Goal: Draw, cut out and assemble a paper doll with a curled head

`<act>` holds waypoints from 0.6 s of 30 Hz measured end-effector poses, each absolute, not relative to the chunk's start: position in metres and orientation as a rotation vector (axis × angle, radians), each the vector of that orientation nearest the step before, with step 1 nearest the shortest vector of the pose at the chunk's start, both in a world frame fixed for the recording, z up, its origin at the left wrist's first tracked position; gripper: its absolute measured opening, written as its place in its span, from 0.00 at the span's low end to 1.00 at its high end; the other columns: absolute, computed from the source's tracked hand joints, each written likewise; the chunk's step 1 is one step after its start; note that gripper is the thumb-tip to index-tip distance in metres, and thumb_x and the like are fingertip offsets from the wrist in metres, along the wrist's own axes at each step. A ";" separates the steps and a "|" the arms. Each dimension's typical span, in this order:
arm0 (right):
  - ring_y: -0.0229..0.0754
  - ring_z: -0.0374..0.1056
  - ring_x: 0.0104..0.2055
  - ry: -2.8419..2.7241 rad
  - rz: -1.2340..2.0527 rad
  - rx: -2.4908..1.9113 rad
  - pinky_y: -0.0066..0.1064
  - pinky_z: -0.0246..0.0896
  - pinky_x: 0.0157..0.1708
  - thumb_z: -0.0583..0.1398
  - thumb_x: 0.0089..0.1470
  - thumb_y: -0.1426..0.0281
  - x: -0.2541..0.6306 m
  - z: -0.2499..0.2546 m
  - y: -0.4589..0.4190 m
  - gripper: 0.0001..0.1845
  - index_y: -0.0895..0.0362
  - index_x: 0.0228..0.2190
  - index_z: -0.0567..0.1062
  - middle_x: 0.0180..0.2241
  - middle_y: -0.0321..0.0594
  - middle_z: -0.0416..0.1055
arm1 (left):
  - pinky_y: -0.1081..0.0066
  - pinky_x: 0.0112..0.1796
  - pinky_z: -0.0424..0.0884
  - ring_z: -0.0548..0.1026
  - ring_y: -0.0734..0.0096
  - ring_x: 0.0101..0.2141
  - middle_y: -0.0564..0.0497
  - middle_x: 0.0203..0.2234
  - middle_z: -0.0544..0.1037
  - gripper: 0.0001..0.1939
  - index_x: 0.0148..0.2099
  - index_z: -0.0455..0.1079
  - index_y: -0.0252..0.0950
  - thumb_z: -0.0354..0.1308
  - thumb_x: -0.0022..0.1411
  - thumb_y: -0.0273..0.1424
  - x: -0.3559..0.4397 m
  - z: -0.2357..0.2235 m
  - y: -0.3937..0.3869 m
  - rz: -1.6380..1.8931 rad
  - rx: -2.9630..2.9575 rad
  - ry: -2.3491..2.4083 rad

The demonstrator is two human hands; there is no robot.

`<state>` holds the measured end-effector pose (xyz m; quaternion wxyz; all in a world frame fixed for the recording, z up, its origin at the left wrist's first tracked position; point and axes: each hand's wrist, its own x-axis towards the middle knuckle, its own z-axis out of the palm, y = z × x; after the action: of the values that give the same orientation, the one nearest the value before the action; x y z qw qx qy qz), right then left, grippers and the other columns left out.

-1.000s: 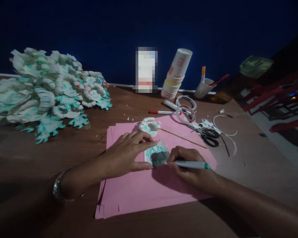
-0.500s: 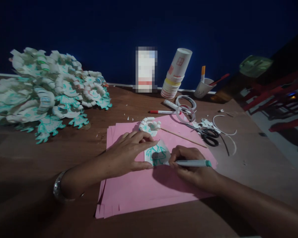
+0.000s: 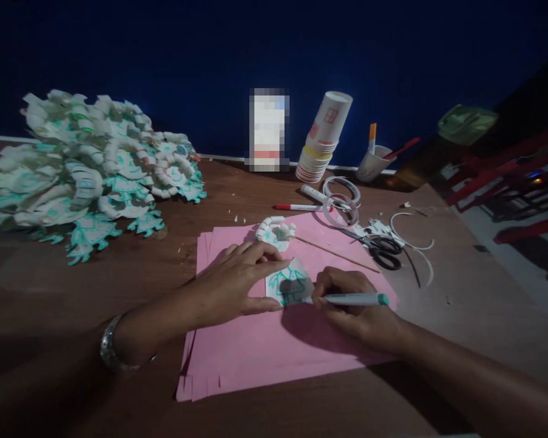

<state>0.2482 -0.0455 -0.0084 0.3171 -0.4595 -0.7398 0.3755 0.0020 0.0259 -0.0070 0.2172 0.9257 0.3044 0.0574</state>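
Stick (image 3: pixel 338 254) across pink sheets (image 3: pixel 251 353), near scissors (image 3: pixel 373 244); right fingers (image 3: pixel 329 280) grip marker (image 3: pixel 356 299), left fingers (image 3: pixel 268 268) spread on paper (image 3: pixel 288 285)

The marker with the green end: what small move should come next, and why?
Probably a short stroke of the marker at the white paper's lower right: the right hand grips it pointing that way, while the left hand holds the paper's left side beside the green drawing. Whether it touches the paper is hard to see.
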 end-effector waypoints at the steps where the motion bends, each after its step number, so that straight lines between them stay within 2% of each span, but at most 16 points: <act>1: 0.34 0.62 0.24 -1.948 0.986 -1.212 0.24 0.54 0.25 0.58 0.49 0.78 0.248 -0.008 -0.045 0.05 0.57 0.27 0.69 0.24 0.33 0.70 | 0.57 0.54 0.59 0.63 0.55 0.57 0.49 0.58 0.66 0.34 0.68 0.57 0.52 0.62 0.62 0.44 0.002 -0.007 0.026 0.161 2.564 0.843; 8: 0.35 0.62 0.24 -1.943 1.013 -1.200 0.24 0.54 0.25 0.59 0.49 0.77 0.249 -0.007 -0.045 0.04 0.57 0.26 0.69 0.24 0.34 0.69 | 0.57 0.54 0.60 0.63 0.56 0.57 0.50 0.58 0.66 0.34 0.68 0.56 0.53 0.62 0.63 0.44 0.001 -0.006 0.025 0.167 2.555 0.842; 14: 0.36 0.61 0.25 -1.801 1.003 -1.208 0.26 0.55 0.25 0.59 0.58 0.70 0.251 -0.011 -0.044 0.08 0.56 0.26 0.69 0.24 0.35 0.68 | 0.55 0.53 0.59 0.63 0.54 0.57 0.49 0.58 0.66 0.34 0.68 0.57 0.52 0.62 0.62 0.44 0.002 -0.007 0.026 0.157 2.560 0.851; 18: 0.35 0.62 0.26 -1.866 0.981 -1.211 0.25 0.56 0.26 0.60 0.57 0.72 0.250 -0.013 -0.045 0.06 0.57 0.28 0.69 0.26 0.35 0.69 | 0.56 0.53 0.59 0.63 0.54 0.57 0.48 0.58 0.66 0.34 0.68 0.57 0.52 0.62 0.62 0.44 0.002 -0.008 0.026 0.161 2.569 0.843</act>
<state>0.2500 -0.0447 -0.0135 0.3476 -0.4672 -0.7196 0.3782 0.0020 0.0264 -0.0078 0.2148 0.9263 0.3040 0.0580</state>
